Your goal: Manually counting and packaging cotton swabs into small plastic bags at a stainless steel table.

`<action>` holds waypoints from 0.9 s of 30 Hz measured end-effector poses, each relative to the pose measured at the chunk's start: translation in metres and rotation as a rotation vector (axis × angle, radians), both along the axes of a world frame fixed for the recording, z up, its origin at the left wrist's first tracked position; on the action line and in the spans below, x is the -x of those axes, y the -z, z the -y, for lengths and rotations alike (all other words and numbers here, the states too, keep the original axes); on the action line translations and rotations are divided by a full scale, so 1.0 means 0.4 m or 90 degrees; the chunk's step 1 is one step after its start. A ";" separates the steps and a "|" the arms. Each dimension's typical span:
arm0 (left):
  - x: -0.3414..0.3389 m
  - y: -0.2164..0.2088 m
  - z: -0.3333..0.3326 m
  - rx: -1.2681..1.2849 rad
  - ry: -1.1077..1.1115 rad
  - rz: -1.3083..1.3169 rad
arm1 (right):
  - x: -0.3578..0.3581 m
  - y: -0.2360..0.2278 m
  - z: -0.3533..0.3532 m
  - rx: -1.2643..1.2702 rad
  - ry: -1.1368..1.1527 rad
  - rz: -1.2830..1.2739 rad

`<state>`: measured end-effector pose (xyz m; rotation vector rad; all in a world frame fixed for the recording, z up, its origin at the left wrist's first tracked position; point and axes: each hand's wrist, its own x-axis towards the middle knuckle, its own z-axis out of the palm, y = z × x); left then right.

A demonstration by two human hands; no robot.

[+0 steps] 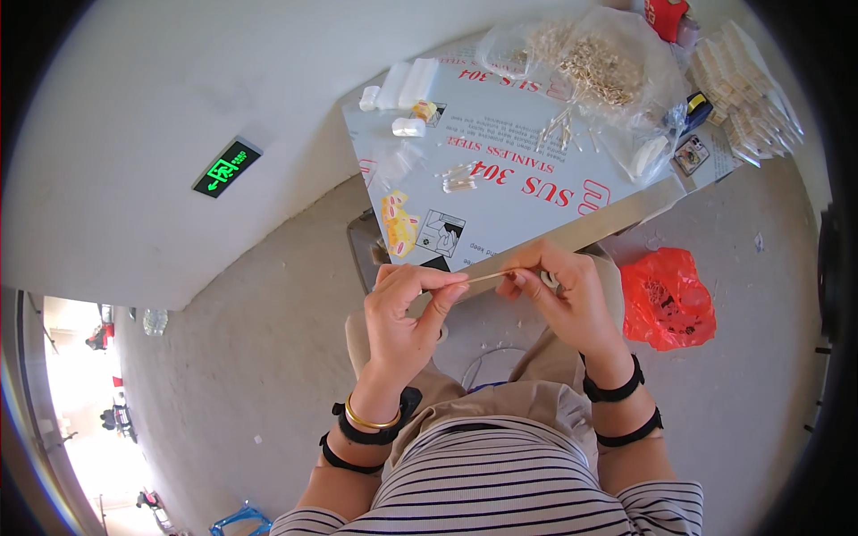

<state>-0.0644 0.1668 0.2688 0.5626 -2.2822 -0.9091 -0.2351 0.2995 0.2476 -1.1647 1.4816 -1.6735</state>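
Note:
A cotton swab with a thin pale wooden stick stretches between my two hands in front of the table's near edge. My left hand pinches its left end between thumb and forefinger. The other end is in the pinched fingers of my right hand. Fingers hide both tips. Beyond my hands, a small cluster of cotton swabs lies on the steel-topped table. More loose swabs are scattered farther right, by a big clear plastic bag filled with a heap of swabs.
White packs and yellow labels lie on the table's left side. Stacked swab packets and a phone-like object are at the right. A red plastic bag sits on the floor right of my knees.

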 end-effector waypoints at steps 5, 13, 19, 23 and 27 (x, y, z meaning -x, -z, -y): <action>-0.028 -0.022 -0.042 0.024 -0.015 -0.021 | -0.027 -0.034 -0.042 0.032 0.023 -0.071; -0.032 -0.039 -0.122 0.089 0.019 -0.119 | -0.073 -0.075 -0.098 0.138 0.120 -0.260; 0.008 0.000 -0.159 0.128 -0.011 -0.125 | -0.083 -0.051 -0.133 0.131 0.210 -0.282; 0.064 0.114 -0.177 0.014 0.010 -0.077 | -0.072 0.013 -0.173 0.051 0.227 -0.267; 0.144 0.209 -0.202 -0.108 0.142 0.019 | -0.023 0.174 -0.225 -0.076 0.302 -0.230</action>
